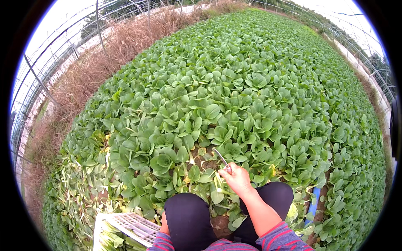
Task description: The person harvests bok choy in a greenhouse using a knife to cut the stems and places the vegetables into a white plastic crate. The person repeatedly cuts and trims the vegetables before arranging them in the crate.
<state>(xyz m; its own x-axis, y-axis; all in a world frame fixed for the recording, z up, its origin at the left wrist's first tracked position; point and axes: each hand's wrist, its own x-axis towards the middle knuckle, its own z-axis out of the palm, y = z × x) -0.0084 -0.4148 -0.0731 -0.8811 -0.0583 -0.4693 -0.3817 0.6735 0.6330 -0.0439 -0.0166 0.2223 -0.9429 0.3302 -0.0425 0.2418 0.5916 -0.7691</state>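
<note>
My right hand (237, 178) grips a small knife (222, 157) with a slightly curved metal blade that points up and to the left. Under that hand lie pale stalks and loose leaves (216, 196), in front of my knees. Standing pak choi plants (164, 161) grow just beyond the blade, around a small patch of soil with yellowed leaves. Only part of my left hand (164, 224) shows, low beside my left knee and near a white plastic crate (136, 223). My knee hides its fingers, so I cannot tell whether it holds anything. Cut greens (111, 236) lie inside the crate.
Dense rows of pak choi stretch far ahead. Trimmed leaves (81, 188) litter the ground at left, with dry brown grass (84, 78) and metal hoop frames (40, 80) beyond. At right, a blue hose (312, 205) runs along a furrow beside another planted bed (348, 188).
</note>
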